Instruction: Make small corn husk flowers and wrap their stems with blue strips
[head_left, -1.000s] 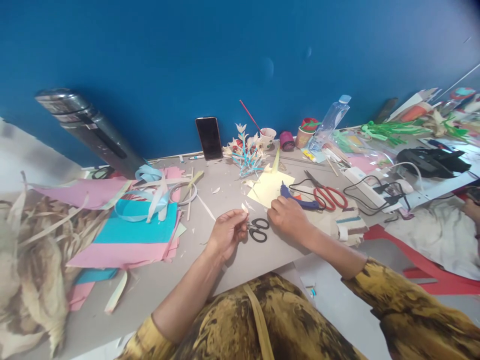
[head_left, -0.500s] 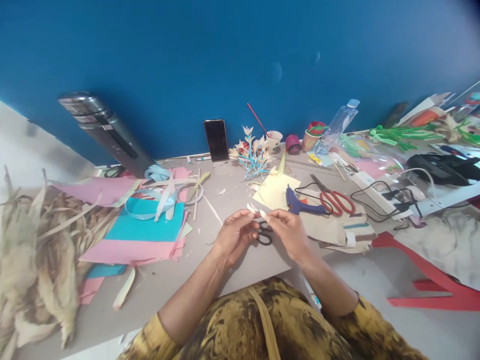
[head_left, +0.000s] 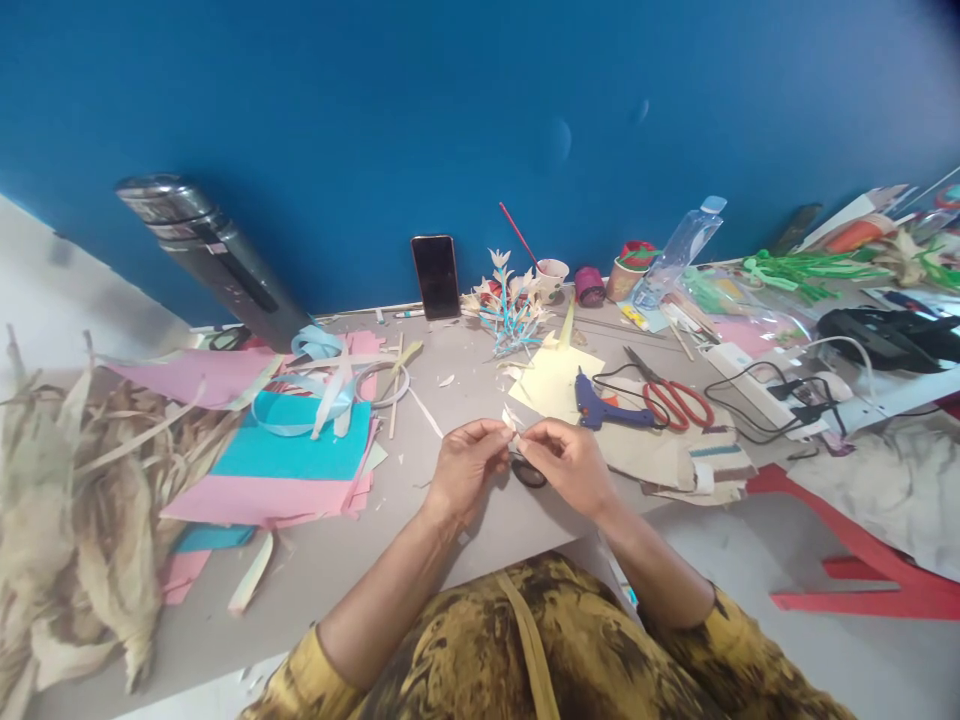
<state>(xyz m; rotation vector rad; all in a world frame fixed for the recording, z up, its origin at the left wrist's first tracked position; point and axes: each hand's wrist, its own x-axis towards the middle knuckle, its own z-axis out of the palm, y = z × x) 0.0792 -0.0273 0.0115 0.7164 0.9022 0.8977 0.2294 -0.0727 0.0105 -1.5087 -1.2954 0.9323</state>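
Over the near middle of the table my left hand (head_left: 471, 465) pinches a small cream husk flower (head_left: 509, 418) between thumb and fingers. My right hand (head_left: 566, 462) is closed at the same flower, its fingertips touching the lower part. Black-handled scissors (head_left: 531, 474) lie beneath the hands, partly hidden. Beyond the fingers is pale yellow paper (head_left: 559, 380). A blue glue gun (head_left: 611, 410) and red-handled scissors (head_left: 675, 400) rest to the right. Farther back stands a bunch of cream flowers on blue stems (head_left: 511, 315).
Dried husks (head_left: 112, 520) and coloured paper sheets (head_left: 292, 450) cover the left side. A dark flask (head_left: 217, 260) and a phone (head_left: 436, 278) lean at the wall. On the right are a plastic bottle (head_left: 679, 250), a power strip (head_left: 757, 390) with cords, and a red chair (head_left: 862, 550).
My fingertips have come closer together, and my right hand has moved left to the flower. The flower piece now points more upright between them.
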